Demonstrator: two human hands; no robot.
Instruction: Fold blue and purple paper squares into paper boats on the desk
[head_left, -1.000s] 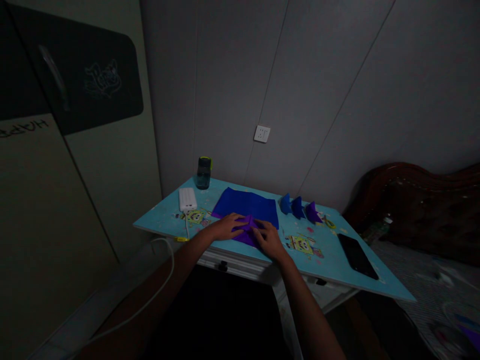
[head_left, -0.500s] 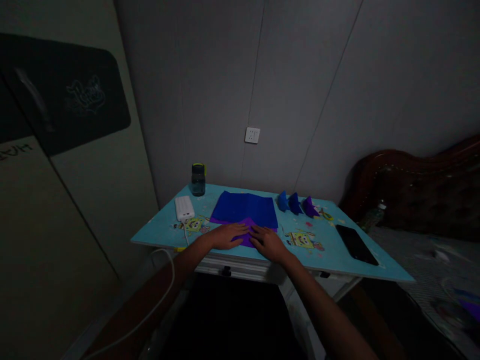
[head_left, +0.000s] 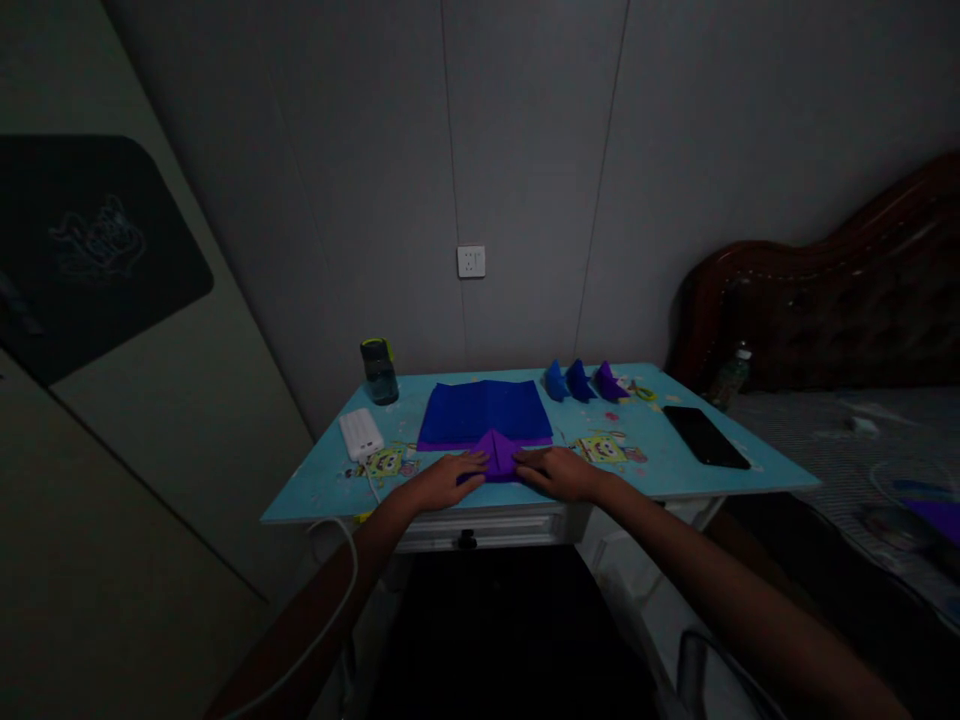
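Note:
A purple folded paper with a pointed top and a centre crease lies at the table's front edge. My left hand rests on its left side, fingers stretched out flat and thumb apart. From the right, my right hand presses on the paper's other side, its fingers extended too. Just beyond lie blue paper sheets, with a purple edge showing under them. Three folded paper pieces stand in a row at the back right: a light blue one, a dark blue one and a purple one.
On the light blue table are a water bottle, a white power bank with a cable, a black phone and yellow-green scissors. A wall with a socket stands behind; a bed headboard is at the right.
My hands have moved apart to the two sides of the purple paper, uncovering its pointed middle. The camera view has shifted and tilted slightly.

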